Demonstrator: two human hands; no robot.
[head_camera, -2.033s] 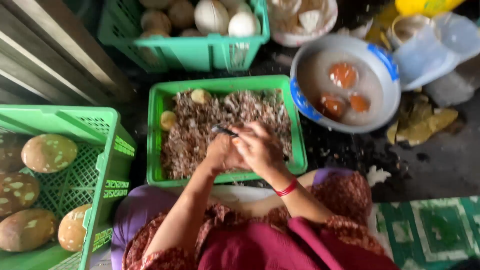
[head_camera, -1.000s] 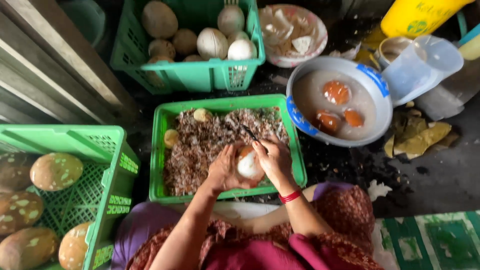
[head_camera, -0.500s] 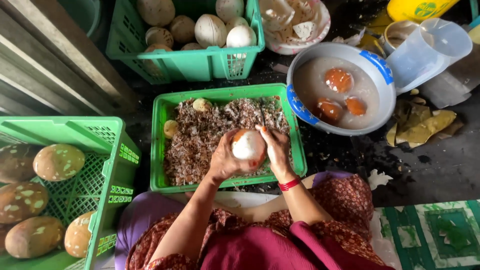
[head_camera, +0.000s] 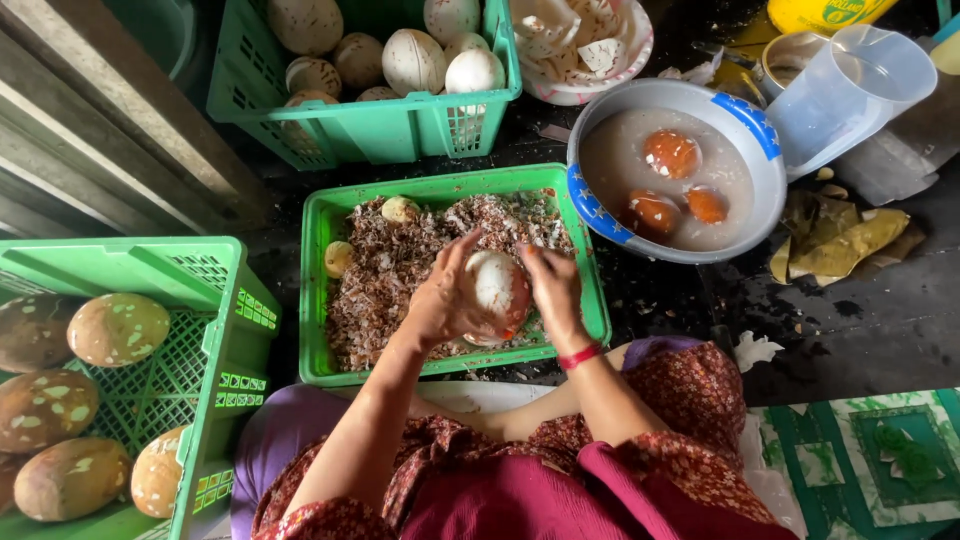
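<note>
both hands are wrapped around a peeled coconut (head_camera: 497, 287): the left hand (head_camera: 445, 300) cups it, the right hand (head_camera: 552, 288) presses its side. the dark tool from a moment ago is gone from view. the nut is now mostly white, held over the green tray (head_camera: 325, 300) of brown shavings. farther off, orange-brown lumps soak in a water bowl (head_camera: 590, 200).

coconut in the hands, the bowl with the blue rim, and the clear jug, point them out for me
coconut (head_camera: 497, 285), head view, on its pale peeled top
bowl (head_camera: 752, 120), head view, on the blue patch of its rim
jug (head_camera: 850, 85), head view, on its clear side wall
</note>
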